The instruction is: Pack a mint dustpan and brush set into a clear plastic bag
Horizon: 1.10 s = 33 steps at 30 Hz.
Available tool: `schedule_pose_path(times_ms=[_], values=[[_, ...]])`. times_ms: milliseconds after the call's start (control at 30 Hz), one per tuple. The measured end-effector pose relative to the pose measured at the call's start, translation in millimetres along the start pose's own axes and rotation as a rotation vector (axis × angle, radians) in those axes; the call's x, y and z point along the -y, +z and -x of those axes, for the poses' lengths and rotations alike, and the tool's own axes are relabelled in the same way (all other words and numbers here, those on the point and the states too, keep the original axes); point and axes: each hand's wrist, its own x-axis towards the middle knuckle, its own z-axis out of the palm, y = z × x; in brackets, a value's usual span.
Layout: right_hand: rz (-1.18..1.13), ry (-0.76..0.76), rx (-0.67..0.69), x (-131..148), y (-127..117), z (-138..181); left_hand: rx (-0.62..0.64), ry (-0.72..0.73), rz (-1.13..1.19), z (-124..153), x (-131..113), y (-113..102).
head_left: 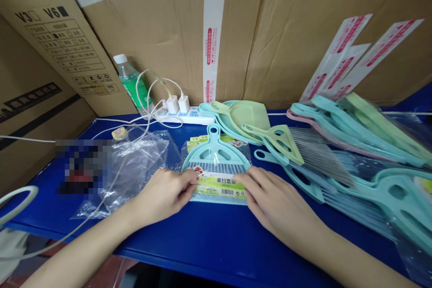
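Observation:
A light blue dustpan and brush set (213, 150) lies in front of me with its handle pointing away. A green and white card label (221, 185) crosses its lower part, and clear plastic wrap shows around it. My left hand (170, 193) has its fingers curled in a pinch at the set's left edge. At the opposite edge, my right hand (275, 195) grips the side, index finger resting on the label and thumb lower down. Just behind the set lie more green and yellow labels (199, 140), partly covered.
Loose dustpans (251, 114) and brushes (281, 139) lie behind and to the right on the blue table (202, 243). Clear plastic bags (135, 162) are at left. A power strip (199, 119) with white cables and a bottle (133, 83) stand before large cardboard boxes (168, 31).

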Motion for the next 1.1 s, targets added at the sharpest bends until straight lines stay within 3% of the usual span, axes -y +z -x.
schedule_pose_path(times_ms=[233, 433, 633, 900, 1100], values=[[0.078, -0.130, 0.014, -1, 0, 0, -0.118, 0.044, -0.140, -1, -1, 0], [0.069, -0.121, -0.019, 1, 3, 0, -0.112, 0.055, -0.249, -4, -4, -2], [0.087, -0.108, -0.033, 4, 7, 0, -0.054, 0.333, -0.348, -5, -11, 4], [0.087, -0.105, -0.039, 6, 6, 0, -0.012, 0.333, -0.304, -5, -11, 5], [0.067, -0.079, -0.048, 5, 3, 0, -0.037, 0.321, -0.394, -7, -11, -1]])
